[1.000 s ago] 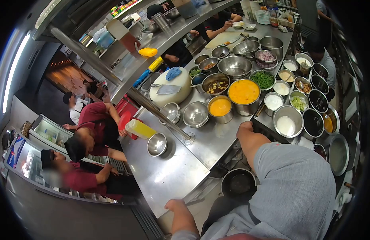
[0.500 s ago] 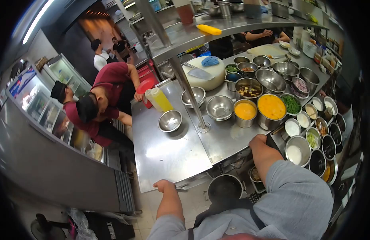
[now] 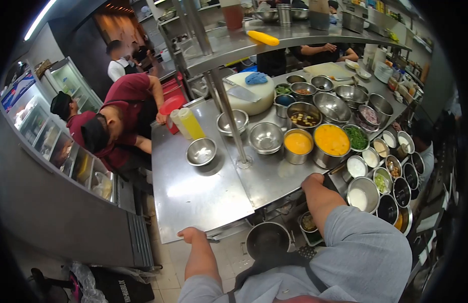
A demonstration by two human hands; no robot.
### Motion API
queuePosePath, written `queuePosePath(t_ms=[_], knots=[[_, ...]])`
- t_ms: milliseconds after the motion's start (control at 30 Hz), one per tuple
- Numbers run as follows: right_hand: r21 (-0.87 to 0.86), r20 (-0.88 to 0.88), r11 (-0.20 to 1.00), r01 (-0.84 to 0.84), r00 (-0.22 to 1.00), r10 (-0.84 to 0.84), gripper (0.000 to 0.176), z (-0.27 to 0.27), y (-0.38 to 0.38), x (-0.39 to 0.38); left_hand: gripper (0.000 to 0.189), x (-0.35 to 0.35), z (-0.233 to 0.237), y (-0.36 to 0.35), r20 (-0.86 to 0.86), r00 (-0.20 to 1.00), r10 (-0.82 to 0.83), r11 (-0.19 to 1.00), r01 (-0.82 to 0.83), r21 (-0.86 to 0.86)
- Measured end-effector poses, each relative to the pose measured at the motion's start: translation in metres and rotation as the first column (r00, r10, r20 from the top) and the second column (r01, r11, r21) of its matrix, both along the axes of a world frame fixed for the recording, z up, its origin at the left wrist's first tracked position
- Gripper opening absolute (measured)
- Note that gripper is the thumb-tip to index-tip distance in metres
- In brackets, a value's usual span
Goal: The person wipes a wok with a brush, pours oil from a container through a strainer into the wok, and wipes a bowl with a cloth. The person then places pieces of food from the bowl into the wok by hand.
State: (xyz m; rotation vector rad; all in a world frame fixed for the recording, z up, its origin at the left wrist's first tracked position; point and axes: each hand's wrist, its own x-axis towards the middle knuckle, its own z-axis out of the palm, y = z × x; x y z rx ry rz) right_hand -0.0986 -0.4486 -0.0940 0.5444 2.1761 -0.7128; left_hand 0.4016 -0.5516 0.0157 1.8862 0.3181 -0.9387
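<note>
Head view, left hand (image 3: 192, 234), right hand (image 3: 313, 182) at counter edge (image 3: 233, 217), cannot tell fingers' grip, bowl (image 3: 201, 151) well inward

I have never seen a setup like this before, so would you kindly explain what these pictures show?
There is no robot here, only a person with two bare hands. Every picture looks forward and down from one camera worn on that person's head. The left hand and right hand are at the near edge of a shiny steel counter; neither visibly holds an item. On the counter stand a small round steel bowl, a steel pot of orange food and a thick round white block, which bears a wide-bladed steel knife and a crumpled blue cloth.
</note>
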Motion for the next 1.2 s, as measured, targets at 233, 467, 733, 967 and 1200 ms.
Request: queuePosePath(t_ms=[233,467,733,967,1200], knots=[[0.372,0.020,0.757,-0.537,0.820,0.572,0.039,0.008,-0.003,0.003,0.076,0.010,-0.021,-0.004,-0.007,1.000,0.013,0.999,-0.013,-0.046],[0.585,0.237,0.044,-0.810,0.222,0.946,0.028,0.028,-0.001,0.009,0.077,0.009,-0.022,-0.007,0.007,1.000,0.011,1.000,-0.011,-0.007],[0.442,0.034,0.714,-0.543,0.805,0.592,0.032,-0.051,-0.014,-0.013,0.072,0.018,-0.041,-0.017,-0.045,0.989,0.143,0.990,-0.143,0.009],[0.467,0.060,0.648,-0.602,0.752,0.656,0.034,-0.084,-0.017,-0.028,0.074,0.013,-0.027,-0.009,-0.015,0.997,0.074,0.997,-0.074,0.011],[0.499,0.046,0.607,-0.619,0.718,0.694,0.032,-0.035,-0.012,-0.010,0.075,0.007,-0.013,-0.006,-0.035,0.995,0.095,0.995,-0.094,0.022]])
